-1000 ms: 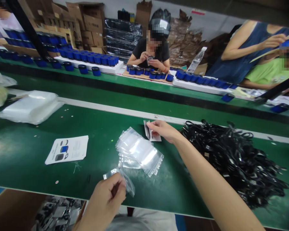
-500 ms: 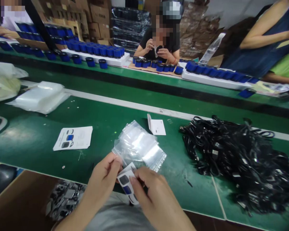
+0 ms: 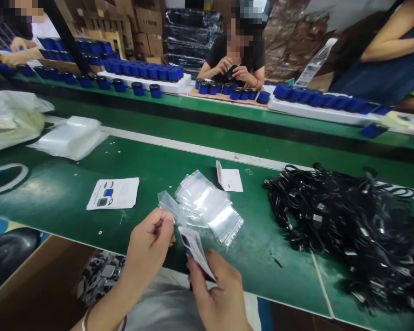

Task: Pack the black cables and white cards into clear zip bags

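My left hand (image 3: pixel 151 241) pinches a small clear zip bag (image 3: pixel 169 207) by its lower edge, lifted just in front of the table edge. My right hand (image 3: pixel 218 289) holds a small folded printed leaflet (image 3: pixel 196 247) upright beside it, close to the bag's mouth. Just beyond both hands lies a loose stack of clear zip bags (image 3: pixel 210 207) on the green table (image 3: pixel 55 193). A small pile of white leaflets (image 3: pixel 229 178) lies farther back. To the right spreads a big heap of black cables (image 3: pixel 352 225).
A printed sheet (image 3: pixel 113 193) lies at left, with white plastic bags (image 3: pixel 71 137) and a tape ring (image 3: pixel 5 177) beyond. A conveyor runs across the middle. Rows of blue cylinders (image 3: pixel 145 72) line the far table, where other people work. A carton with parts (image 3: pixel 100 276) sits below.
My left hand has raised the clear bag and my right hand has tilted the leaflet upright. One second ago my right hand was reaching out to the leaflet pile.
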A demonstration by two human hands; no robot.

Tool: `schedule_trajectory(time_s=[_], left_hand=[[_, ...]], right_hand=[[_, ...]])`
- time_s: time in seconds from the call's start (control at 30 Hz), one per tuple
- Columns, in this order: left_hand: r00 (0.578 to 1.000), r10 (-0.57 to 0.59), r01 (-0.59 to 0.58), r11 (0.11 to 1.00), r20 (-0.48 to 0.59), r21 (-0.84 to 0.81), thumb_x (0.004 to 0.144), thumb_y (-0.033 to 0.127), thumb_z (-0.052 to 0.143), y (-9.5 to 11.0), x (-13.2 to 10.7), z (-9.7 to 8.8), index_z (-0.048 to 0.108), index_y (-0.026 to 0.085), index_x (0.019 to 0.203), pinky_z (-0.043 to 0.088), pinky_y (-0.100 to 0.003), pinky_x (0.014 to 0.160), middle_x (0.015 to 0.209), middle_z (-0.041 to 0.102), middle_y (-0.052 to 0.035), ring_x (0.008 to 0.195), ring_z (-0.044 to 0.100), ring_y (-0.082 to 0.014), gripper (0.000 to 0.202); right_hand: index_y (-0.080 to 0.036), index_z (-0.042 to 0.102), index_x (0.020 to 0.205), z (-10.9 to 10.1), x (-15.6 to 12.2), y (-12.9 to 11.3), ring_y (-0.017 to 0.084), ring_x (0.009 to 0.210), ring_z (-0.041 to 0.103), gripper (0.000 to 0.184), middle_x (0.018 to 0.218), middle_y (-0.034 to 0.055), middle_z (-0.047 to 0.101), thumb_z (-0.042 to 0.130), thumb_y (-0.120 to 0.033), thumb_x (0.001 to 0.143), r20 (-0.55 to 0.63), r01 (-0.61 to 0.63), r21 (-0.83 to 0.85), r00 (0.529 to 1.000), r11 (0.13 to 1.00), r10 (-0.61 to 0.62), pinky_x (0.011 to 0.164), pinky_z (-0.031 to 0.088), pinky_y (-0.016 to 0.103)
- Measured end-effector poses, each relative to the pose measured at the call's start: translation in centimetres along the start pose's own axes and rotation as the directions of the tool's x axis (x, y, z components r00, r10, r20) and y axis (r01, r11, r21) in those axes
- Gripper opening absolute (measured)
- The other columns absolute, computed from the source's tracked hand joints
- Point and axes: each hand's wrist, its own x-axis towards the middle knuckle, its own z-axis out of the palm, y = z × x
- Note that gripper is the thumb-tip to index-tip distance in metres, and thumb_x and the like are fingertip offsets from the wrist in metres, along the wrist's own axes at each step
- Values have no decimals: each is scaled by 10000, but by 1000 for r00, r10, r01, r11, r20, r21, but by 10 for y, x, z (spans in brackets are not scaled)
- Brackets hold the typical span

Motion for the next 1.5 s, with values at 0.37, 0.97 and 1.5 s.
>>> schedule_trajectory(time_s=[0.37,0.97,1.5], left_hand=[[815,560,-572,738,149,359,890,150,408,8,-19,4,497,184,616,362,-211,509,558,473,41,515,474,-106,290],[846,464,-497,865,261,74,856,208,434,-4,-33,0,482,235,754,457,-229,625,868,454,-9,737,526,-150,116],[839,439,-483,872,321,72,797,147,457,14,-40,1,482,207,662,460,-228,706,881,465,-16,830,523,-151,149]], right_hand=[[-193,533,698,-17,18,-5,185,464,563,213,562,16,574,389,-68,793,91,160,-483,987,861,-133,447,326,270],[-190,703,886,-18,41,8,139,757,615,195,798,15,682,542,-94,832,220,39,109,974,993,-62,697,456,210],[-175,702,775,-14,32,4,125,629,575,216,674,-10,626,539,-35,754,161,-167,162,977,973,141,587,413,204]])
